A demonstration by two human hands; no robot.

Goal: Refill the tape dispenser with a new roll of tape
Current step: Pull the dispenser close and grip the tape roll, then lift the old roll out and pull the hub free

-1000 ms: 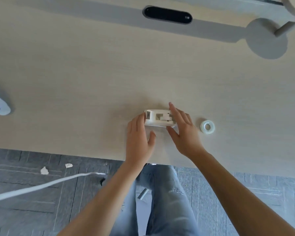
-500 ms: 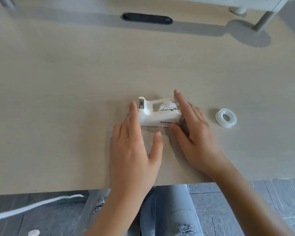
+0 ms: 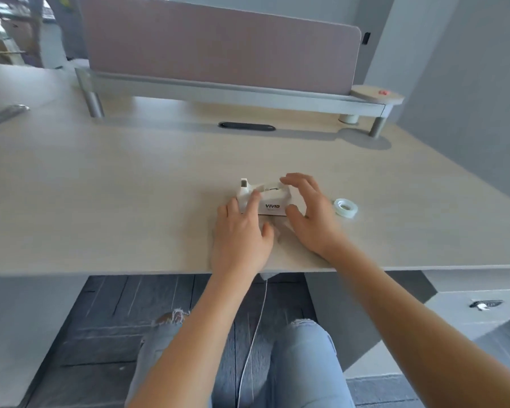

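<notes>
bright, even daylight | soft shadows on table (image 3: 130, 187) | slight motion blur | wide-angle bending at edges

Bare forearms (image 3: 418, 328); light-blue jeans (image 3: 301, 366) ripped at both knees.

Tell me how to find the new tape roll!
Look at the pale wooden desk, near its front edge where both hands meet. Just past the right hand lies the tape roll, flat and alone. It's a small clear ring, unlike the boxy white dispenser.
</notes>
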